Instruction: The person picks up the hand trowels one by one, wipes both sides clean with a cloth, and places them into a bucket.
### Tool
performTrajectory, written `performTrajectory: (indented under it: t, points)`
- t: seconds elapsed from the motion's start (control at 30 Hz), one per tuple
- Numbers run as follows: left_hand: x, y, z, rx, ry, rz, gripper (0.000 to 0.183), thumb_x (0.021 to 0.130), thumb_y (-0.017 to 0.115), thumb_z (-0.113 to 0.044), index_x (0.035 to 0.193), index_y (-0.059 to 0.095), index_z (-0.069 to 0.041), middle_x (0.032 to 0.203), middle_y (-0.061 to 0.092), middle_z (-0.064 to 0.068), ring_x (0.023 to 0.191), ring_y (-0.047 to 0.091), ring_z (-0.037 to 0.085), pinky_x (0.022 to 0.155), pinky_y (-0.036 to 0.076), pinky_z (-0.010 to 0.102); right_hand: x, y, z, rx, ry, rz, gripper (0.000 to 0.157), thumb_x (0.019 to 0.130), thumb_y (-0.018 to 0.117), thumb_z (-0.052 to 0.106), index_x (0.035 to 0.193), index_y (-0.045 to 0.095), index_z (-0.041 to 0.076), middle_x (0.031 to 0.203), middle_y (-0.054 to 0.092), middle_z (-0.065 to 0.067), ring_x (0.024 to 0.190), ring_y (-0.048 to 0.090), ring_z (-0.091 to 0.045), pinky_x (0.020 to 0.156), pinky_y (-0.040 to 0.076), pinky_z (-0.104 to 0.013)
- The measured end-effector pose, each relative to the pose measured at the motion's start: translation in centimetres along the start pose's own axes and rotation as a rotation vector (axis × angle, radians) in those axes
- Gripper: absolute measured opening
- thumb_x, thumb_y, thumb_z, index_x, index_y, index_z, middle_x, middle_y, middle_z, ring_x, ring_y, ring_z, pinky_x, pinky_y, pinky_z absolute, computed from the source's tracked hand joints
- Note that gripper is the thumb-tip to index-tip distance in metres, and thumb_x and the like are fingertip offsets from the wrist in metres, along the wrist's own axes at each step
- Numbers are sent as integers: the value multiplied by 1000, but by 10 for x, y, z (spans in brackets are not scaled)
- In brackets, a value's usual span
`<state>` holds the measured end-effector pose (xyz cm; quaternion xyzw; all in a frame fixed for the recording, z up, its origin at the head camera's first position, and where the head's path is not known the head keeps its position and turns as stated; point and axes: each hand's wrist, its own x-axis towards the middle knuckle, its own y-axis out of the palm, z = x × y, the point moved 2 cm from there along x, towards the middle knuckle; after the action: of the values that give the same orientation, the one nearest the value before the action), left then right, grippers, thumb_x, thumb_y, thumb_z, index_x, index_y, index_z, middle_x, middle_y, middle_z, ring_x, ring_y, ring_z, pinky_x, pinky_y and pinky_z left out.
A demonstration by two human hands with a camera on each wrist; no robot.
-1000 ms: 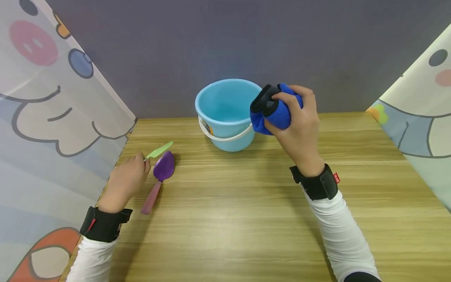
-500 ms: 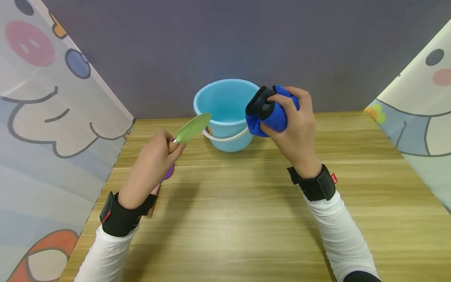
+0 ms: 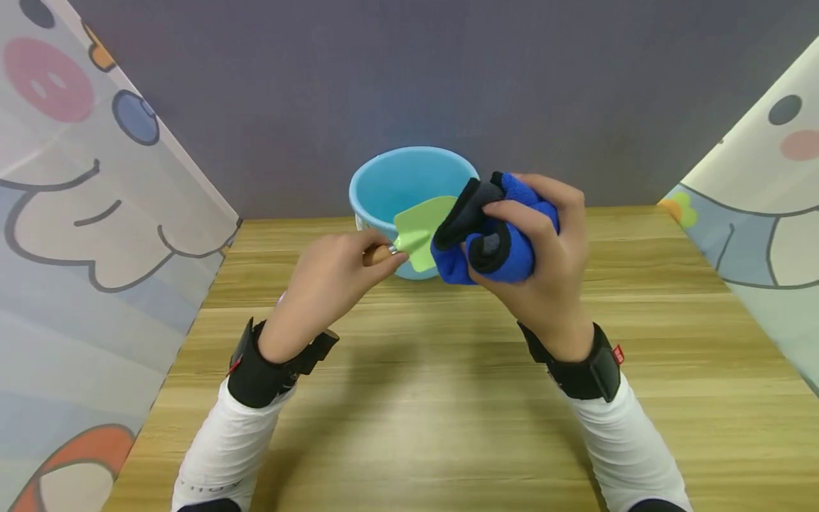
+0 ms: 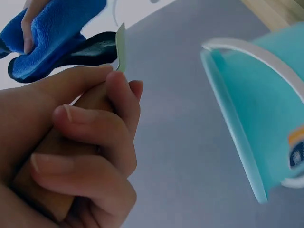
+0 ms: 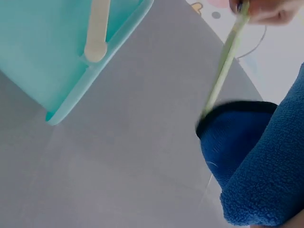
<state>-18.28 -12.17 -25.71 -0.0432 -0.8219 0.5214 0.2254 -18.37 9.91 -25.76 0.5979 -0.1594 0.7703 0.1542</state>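
My left hand point(image 3: 323, 288) grips the wooden handle point(image 4: 52, 175) of a small trowel with a light green blade point(image 3: 416, 233). In the head view, the blade lies in front of a light blue bucket and its far end meets a bunched blue cloth with black edging point(image 3: 515, 252). My right hand point(image 3: 550, 263) holds that cloth, with fingers curled over its top and the thumb beneath. The right wrist view shows the blade edge-on point(image 5: 223, 71), its tip right at the cloth's black edge point(image 5: 237, 105). Part of the blade is hidden by the cloth.
The light blue bucket point(image 3: 366, 203) stands at the back of the wooden table point(image 3: 409, 441), against a grey panel point(image 3: 281, 99). Its white handle point(image 4: 256, 52) shows in the wrist views. Cartoon-printed walls point(image 3: 57, 327) flank the table. The purple scoop is almost wholly hidden behind my left forearm.
My left hand has lifted the trowel from beside the purple scoop and carried it right, bringing the blade up to the cloth. My right hand has dropped slightly, still gripping the cloth.
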Motion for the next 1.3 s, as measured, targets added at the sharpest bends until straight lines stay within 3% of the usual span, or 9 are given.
performTrajectory:
  t: [0.17, 0.33, 0.5, 0.7, 0.8, 0.9, 1.03, 1.3]
  points:
    - [8, 4, -13, -3, 42, 9, 21, 89, 63, -33, 79, 63, -15, 62, 41, -4, 57, 44, 15, 52, 28, 28, -5, 9, 4, -11, -108, 42, 47, 56, 89, 13, 96, 66, 7, 109, 56, -30, 105, 55, -44, 88, 47, -59]
    - [16, 5, -19, -46, 31, 59, 11, 84, 68, -23, 87, 67, -12, 65, 49, -1, 60, 47, 17, 53, 31, 28, -8, 16, 3, -64, -197, 100, 42, 66, 87, 28, 99, 68, 9, 111, 59, -24, 107, 56, -41, 89, 46, -60]
    - [22, 7, -18, -90, 26, 81, 14, 82, 71, -21, 86, 62, -12, 67, 55, 2, 63, 51, 19, 57, 39, 31, -14, 21, -2, -200, -249, 249, 44, 71, 82, 36, 107, 70, 14, 116, 63, -21, 115, 55, -39, 85, 45, -62]
    - [22, 15, -11, 29, 89, -10, 19, 84, 70, -33, 93, 65, -17, 67, 62, 4, 60, 57, 20, 52, 49, 39, -21, 30, -12, -345, -217, 514, 59, 70, 79, 48, 119, 67, 17, 132, 59, -19, 131, 44, -35, 93, 42, -64]
    - [25, 21, -6, 96, 119, -71, 23, 81, 73, -36, 96, 68, -18, 65, 65, 5, 58, 59, 21, 50, 52, 43, -21, 33, -17, -384, -191, 612, 65, 68, 80, 50, 122, 66, 19, 138, 56, -17, 136, 38, -34, 100, 36, -68]
    - [29, 24, 1, 126, 118, -96, 17, 81, 73, -31, 88, 68, -17, 61, 63, 5, 56, 58, 22, 48, 51, 44, -23, 39, -24, -408, -181, 685, 68, 66, 79, 54, 123, 65, 20, 142, 53, -16, 139, 34, -34, 104, 31, -70]
    - [32, 25, 9, 128, 89, -76, 13, 82, 70, -24, 76, 63, -14, 58, 57, 4, 54, 54, 21, 47, 48, 42, -28, 46, -30, -435, -179, 743, 72, 64, 78, 59, 124, 64, 21, 145, 49, -15, 142, 29, -35, 104, 32, -72]
    - [30, 27, 11, 122, 87, -77, 11, 83, 69, -24, 77, 64, -16, 57, 54, 2, 54, 53, 21, 46, 46, 42, -34, 48, -28, -475, -155, 765, 73, 66, 78, 56, 128, 61, 21, 149, 45, -13, 144, 24, -34, 105, 32, -70]
